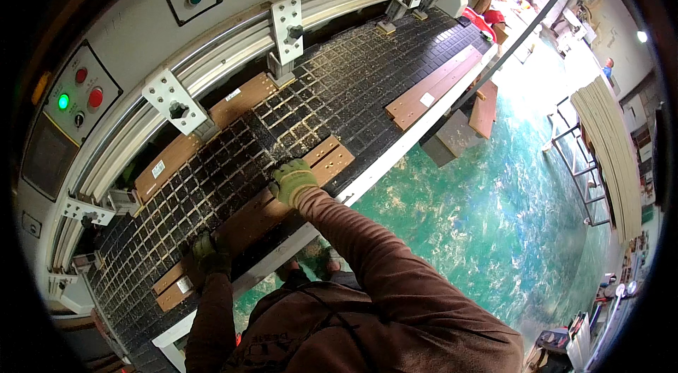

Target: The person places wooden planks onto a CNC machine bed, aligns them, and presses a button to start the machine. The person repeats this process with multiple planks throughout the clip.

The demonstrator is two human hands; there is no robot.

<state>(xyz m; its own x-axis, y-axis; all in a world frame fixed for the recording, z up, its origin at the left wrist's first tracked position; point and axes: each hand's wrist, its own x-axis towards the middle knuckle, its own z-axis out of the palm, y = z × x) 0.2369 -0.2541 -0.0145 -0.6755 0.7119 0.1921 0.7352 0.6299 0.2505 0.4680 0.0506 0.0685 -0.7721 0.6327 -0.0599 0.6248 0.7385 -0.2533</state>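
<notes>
Two long brown wooden boards [244, 226] lie side by side near the front edge of the machine's black gridded bed [233, 179]. Both show small drilled holes toward their ends, and a white label sits at the left end. My right hand [294, 183], in a green work glove, grips across the boards right of their middle, its fingers curled over the far side. My left hand [210, 256], in a darker, shadowed glove, is closed over the boards nearer their left end. Some fingertips of both hands are hidden.
Another brown board [244, 99] lies under white clamp brackets [286, 31] along the rail. More boards [434, 87] rest at the bed's right front edge. A control panel [83, 94] with a lit green button is at left. Stacked panels [609, 151] stand on a metal rack.
</notes>
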